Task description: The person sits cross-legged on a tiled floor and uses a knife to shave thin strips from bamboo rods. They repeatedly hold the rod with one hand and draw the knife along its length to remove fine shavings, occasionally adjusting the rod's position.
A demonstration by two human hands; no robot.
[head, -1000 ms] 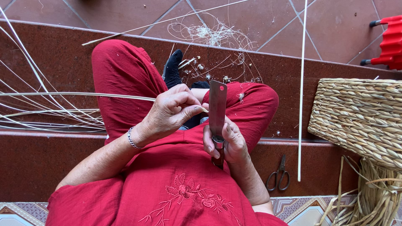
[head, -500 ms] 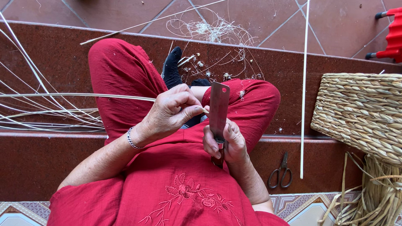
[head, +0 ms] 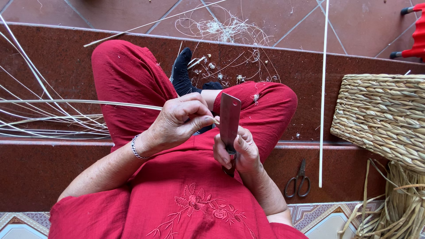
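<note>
The big woven straw basket (head: 383, 117) stands far to the right of the fingers, and the small dark scissors (head: 299, 181) lie below it. The left hand (head: 177, 121) pinches the long pale cane strip (head: 79, 102) between thumb and fingertips. The right hand (head: 237, 152) is closed around the handle of the flat rectangular metal blade (head: 230, 118), which stands upright just beside the left fingertips.

Left hand (head: 179, 121) raised over the lap, fingers (head: 201, 120) pinched tight together; right hand (head: 234, 152) just beside it, fist curled closed, both forearms bent inward.
</note>
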